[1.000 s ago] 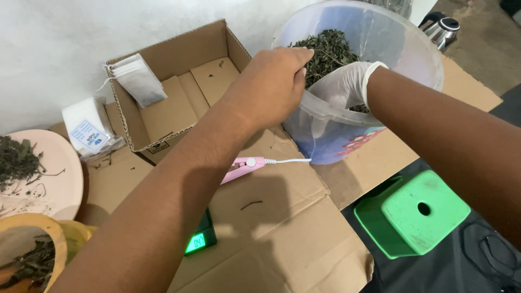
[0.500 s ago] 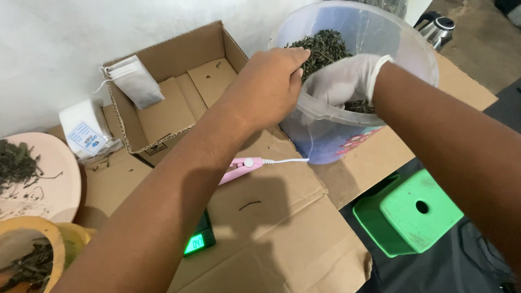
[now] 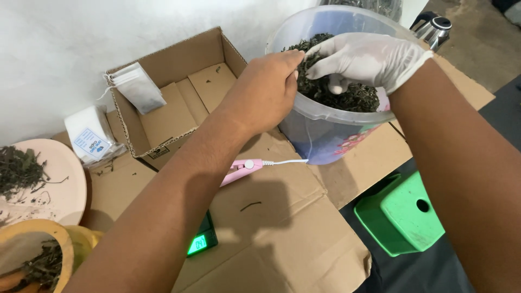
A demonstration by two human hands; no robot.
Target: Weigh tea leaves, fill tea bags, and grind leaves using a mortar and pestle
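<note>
Translucent plastic bucket (image 3: 325, 138), round, with a pale blue base and a pink print low on its wall, stands at 1 o'clock in the head view on flattened brown cardboard (image 3: 282, 228). Dark dried leaves (image 3: 347, 95) fill its lower part. Right hand (image 3: 366, 59), in a white disposable glove, is inside the bucket's mouth; its grip is curled, fingertips down among the leaves, thumb touching the pile. Whether it pinches any leaves cannot be told. Left hand (image 3: 266, 92), bare, sits at the bucket's 9 o'clock rim; its grip is pressed together, fingertips meeting the gloved fingertips at the rim. What it pinches, if anything, is hidden.

Open brown cardboard box (image 3: 173, 108) lies at 11 o'clock, a white filter pouch with a drawstring (image 3: 138, 87) leaning on its left wall. Pink handheld sealer (image 3: 241, 171) with a white cord lies on the cardboard just beside the bucket's base, partly under the left forearm. Small black scale with a green lit display (image 3: 202, 241) sits at 6 o'clock. Green plastic stool (image 3: 401, 214) stands at 4 o'clock. Pale pink plate with dried leaves (image 3: 38, 182) is at 9 o'clock.
</note>
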